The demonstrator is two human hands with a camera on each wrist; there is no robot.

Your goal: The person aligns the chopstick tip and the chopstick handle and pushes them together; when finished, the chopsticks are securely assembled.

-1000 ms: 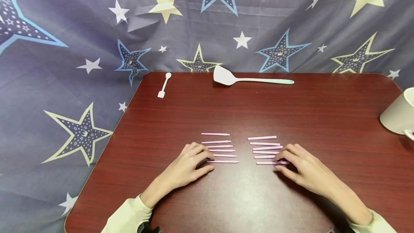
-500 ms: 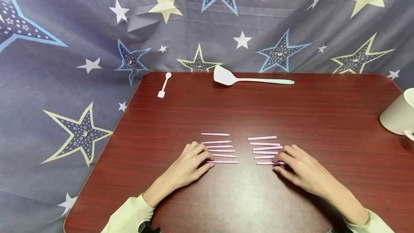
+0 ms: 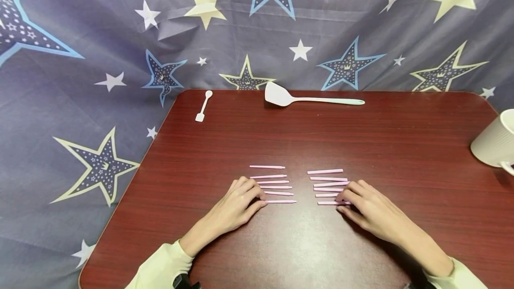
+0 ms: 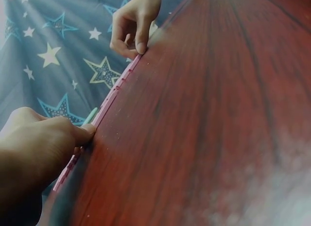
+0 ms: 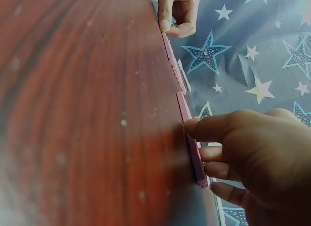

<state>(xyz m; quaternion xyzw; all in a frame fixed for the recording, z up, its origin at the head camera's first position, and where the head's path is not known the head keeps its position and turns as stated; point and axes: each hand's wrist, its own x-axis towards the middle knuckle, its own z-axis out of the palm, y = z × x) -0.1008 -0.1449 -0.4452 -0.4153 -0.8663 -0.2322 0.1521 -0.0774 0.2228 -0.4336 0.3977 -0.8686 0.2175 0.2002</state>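
Note:
Two rows of slim pink sticks lie on the dark red table (image 3: 305,253). Each stick in the left row (image 3: 268,176) has a narrower tip at its right end. Sticks of the right row (image 3: 325,171) look plain, and some lie at a slant. My left hand (image 3: 237,204) pinches the left end of the nearest left stick (image 3: 281,201) between thumb and fingers. On the other side, my right hand (image 3: 373,211) pinches the nearest right stick (image 3: 327,203) near its right end. In the right wrist view, the thumb (image 5: 206,126) lies along that stick. A gap separates the rows.
A white spatula (image 3: 281,95) with a pale green handle lies at the table's back edge. To its left is a small white double-ended scoop (image 3: 204,106). A ribbed white mug (image 3: 495,139) stands at the far right. A star-patterned cloth (image 3: 180,35) hangs behind.
My right hand has slid slightly left along the nearest right stick. My left thumb has come up onto the nearest left stick. Both rows stay in place.

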